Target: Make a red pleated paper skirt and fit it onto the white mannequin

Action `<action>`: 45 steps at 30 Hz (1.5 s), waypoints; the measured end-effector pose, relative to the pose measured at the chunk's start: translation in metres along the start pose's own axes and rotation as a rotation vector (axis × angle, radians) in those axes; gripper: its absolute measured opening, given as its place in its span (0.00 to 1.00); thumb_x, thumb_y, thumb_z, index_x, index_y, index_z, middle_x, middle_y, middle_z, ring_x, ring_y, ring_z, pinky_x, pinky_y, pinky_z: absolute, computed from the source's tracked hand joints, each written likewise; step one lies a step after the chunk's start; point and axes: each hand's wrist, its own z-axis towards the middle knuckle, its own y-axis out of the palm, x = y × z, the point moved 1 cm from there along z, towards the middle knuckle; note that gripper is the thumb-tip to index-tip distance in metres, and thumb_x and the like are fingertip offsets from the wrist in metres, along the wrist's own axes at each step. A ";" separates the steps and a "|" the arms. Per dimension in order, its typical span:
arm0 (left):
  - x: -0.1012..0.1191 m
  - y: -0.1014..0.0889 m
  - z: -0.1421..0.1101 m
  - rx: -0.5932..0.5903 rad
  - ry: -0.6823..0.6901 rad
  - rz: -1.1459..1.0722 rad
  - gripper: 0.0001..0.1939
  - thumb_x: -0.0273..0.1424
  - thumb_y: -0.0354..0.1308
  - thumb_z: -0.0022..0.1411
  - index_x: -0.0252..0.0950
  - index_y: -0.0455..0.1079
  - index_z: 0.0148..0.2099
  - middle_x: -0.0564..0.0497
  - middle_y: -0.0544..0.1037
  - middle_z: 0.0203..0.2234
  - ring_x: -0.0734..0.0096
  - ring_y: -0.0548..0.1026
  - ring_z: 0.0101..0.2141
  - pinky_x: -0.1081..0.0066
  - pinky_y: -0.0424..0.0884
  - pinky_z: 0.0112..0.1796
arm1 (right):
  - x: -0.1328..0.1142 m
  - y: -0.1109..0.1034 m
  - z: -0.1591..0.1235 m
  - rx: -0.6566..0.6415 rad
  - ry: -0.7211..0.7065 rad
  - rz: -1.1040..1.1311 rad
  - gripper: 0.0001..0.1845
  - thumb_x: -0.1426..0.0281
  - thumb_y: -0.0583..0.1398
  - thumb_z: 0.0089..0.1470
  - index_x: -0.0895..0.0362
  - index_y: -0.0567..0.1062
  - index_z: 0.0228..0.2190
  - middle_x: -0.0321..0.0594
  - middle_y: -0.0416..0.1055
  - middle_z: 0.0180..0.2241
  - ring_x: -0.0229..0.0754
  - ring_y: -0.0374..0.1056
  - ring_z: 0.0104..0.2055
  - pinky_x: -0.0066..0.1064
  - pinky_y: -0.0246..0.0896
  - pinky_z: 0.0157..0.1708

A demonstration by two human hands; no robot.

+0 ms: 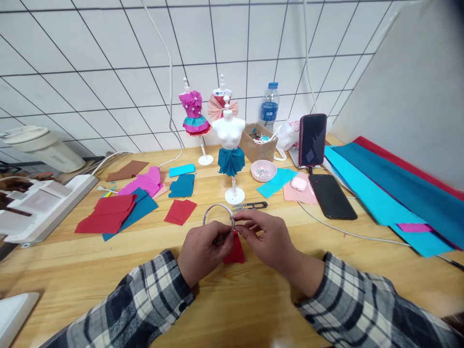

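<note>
A thin pale ring that looks like a roll of tape [218, 206], with small dark print on its inner side, stands upright between my hands. My left hand [206, 251] is closed around its lower part. At its right edge, my right hand [266, 237] pinches with thumb and forefinger; what lies between those fingertips is too small to make out. A red crepe-paper piece [235, 250] lies on the table beneath my hands. Just beyond them are black thread snips [253, 206]. Behind stands a white mini dress form [228, 133] wearing a teal pleated skirt [231, 161].
Two more dressed forms, one in a magenta dress [192, 106], stand near the wall. Paper pieces [108, 212] lie left; long teal sheets [395, 183] lie right. A pink bead bowl [264, 171], cardboard box [258, 145], bottle [269, 108], phone [312, 140] and power strip [54, 212] surround the workspace.
</note>
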 end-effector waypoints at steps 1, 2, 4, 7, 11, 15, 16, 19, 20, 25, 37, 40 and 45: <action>0.000 0.000 -0.001 -0.008 -0.013 0.001 0.04 0.29 0.55 0.59 0.38 0.71 0.33 0.58 0.73 0.16 0.79 0.68 0.16 0.79 0.61 0.21 | 0.000 0.000 0.000 -0.010 0.006 -0.001 0.09 0.71 0.61 0.56 0.51 0.76 0.40 0.36 0.79 0.37 0.37 0.75 0.32 0.26 0.72 0.30; 0.000 0.001 -0.001 -0.016 -0.025 0.003 0.04 0.29 0.55 0.59 0.38 0.71 0.33 0.58 0.73 0.16 0.79 0.68 0.16 0.79 0.61 0.21 | 0.000 0.000 0.000 -0.017 0.011 -0.002 0.08 0.71 0.61 0.56 0.51 0.76 0.39 0.36 0.79 0.36 0.37 0.75 0.32 0.26 0.72 0.30; -0.001 0.001 -0.001 -0.036 -0.038 0.005 0.05 0.30 0.55 0.59 0.38 0.72 0.33 0.57 0.74 0.16 0.79 0.69 0.16 0.78 0.61 0.21 | 0.001 0.000 0.001 -0.028 0.018 -0.001 0.06 0.71 0.60 0.56 0.51 0.75 0.37 0.35 0.78 0.35 0.37 0.75 0.31 0.26 0.71 0.29; -0.003 0.001 -0.001 -0.051 -0.013 0.008 0.05 0.30 0.56 0.59 0.38 0.72 0.33 0.57 0.74 0.16 0.79 0.68 0.16 0.78 0.60 0.20 | 0.002 0.000 0.002 -0.070 0.020 -0.002 0.05 0.73 0.60 0.55 0.52 0.74 0.36 0.35 0.77 0.33 0.36 0.74 0.30 0.25 0.69 0.29; -0.005 0.000 0.000 -0.028 -0.008 0.024 0.04 0.29 0.56 0.58 0.37 0.72 0.32 0.56 0.74 0.16 0.79 0.67 0.15 0.78 0.59 0.20 | 0.004 -0.001 0.002 -0.098 0.026 -0.056 0.03 0.73 0.60 0.54 0.53 0.71 0.33 0.33 0.74 0.29 0.35 0.71 0.28 0.25 0.67 0.27; -0.005 -0.002 0.001 -0.015 -0.045 0.031 0.05 0.31 0.56 0.58 0.38 0.72 0.31 0.56 0.74 0.16 0.79 0.68 0.16 0.78 0.60 0.20 | 0.003 -0.002 0.001 -0.036 0.018 -0.056 0.11 0.71 0.62 0.54 0.52 0.71 0.41 0.36 0.75 0.37 0.33 0.68 0.26 0.25 0.66 0.26; -0.005 -0.003 0.001 -0.012 -0.046 0.027 0.06 0.31 0.56 0.58 0.37 0.72 0.30 0.56 0.74 0.16 0.79 0.67 0.16 0.78 0.60 0.20 | 0.002 -0.003 0.001 -0.030 -0.009 -0.058 0.14 0.71 0.62 0.54 0.51 0.71 0.43 0.37 0.75 0.39 0.32 0.67 0.26 0.25 0.66 0.26; -0.003 -0.004 0.003 -0.004 -0.033 0.007 0.06 0.31 0.56 0.58 0.37 0.72 0.30 0.56 0.74 0.16 0.79 0.67 0.16 0.78 0.59 0.20 | 0.000 -0.003 0.001 -0.025 -0.108 -0.120 0.07 0.71 0.61 0.56 0.52 0.74 0.39 0.37 0.75 0.35 0.34 0.67 0.28 0.26 0.66 0.28; -0.002 -0.005 0.003 -0.003 -0.034 -0.005 0.06 0.31 0.57 0.58 0.37 0.72 0.30 0.55 0.74 0.16 0.79 0.67 0.16 0.78 0.60 0.20 | 0.000 -0.002 0.002 -0.027 -0.128 -0.148 0.04 0.72 0.60 0.57 0.52 0.74 0.36 0.36 0.74 0.33 0.35 0.68 0.29 0.27 0.65 0.29; 0.007 -0.003 0.001 -0.020 -0.127 -0.136 0.06 0.29 0.56 0.56 0.37 0.70 0.27 0.57 0.71 0.15 0.79 0.64 0.16 0.78 0.59 0.19 | -0.005 -0.003 0.002 -0.124 -0.261 -0.269 0.06 0.73 0.55 0.60 0.54 0.73 0.35 0.40 0.74 0.33 0.40 0.69 0.36 0.31 0.65 0.36; -0.086 -0.039 0.034 -0.132 -0.231 0.410 0.14 0.41 0.52 0.63 0.37 0.74 0.35 0.47 0.78 0.30 0.59 0.73 0.35 0.64 0.65 0.37 | 0.007 -0.017 0.013 -0.060 0.152 0.110 0.05 0.67 0.58 0.57 0.54 0.73 0.31 0.36 0.72 0.29 0.35 0.64 0.26 0.27 0.63 0.24; -0.090 -0.037 0.035 -0.306 -0.195 0.562 0.16 0.41 0.51 0.64 0.36 0.74 0.41 0.43 0.78 0.36 0.53 0.72 0.38 0.60 0.64 0.39 | 0.017 -0.016 0.019 -0.164 0.384 0.292 0.08 0.63 0.59 0.54 0.55 0.73 0.33 0.33 0.69 0.27 0.32 0.57 0.20 0.25 0.56 0.18; -0.059 -0.031 0.030 -0.086 -0.177 0.570 0.21 0.47 0.50 0.65 0.34 0.71 0.43 0.40 0.76 0.38 0.49 0.69 0.42 0.56 0.62 0.42 | 0.011 -0.012 0.018 -0.234 0.452 0.343 0.06 0.66 0.60 0.52 0.56 0.71 0.30 0.31 0.65 0.26 0.32 0.54 0.23 0.26 0.52 0.23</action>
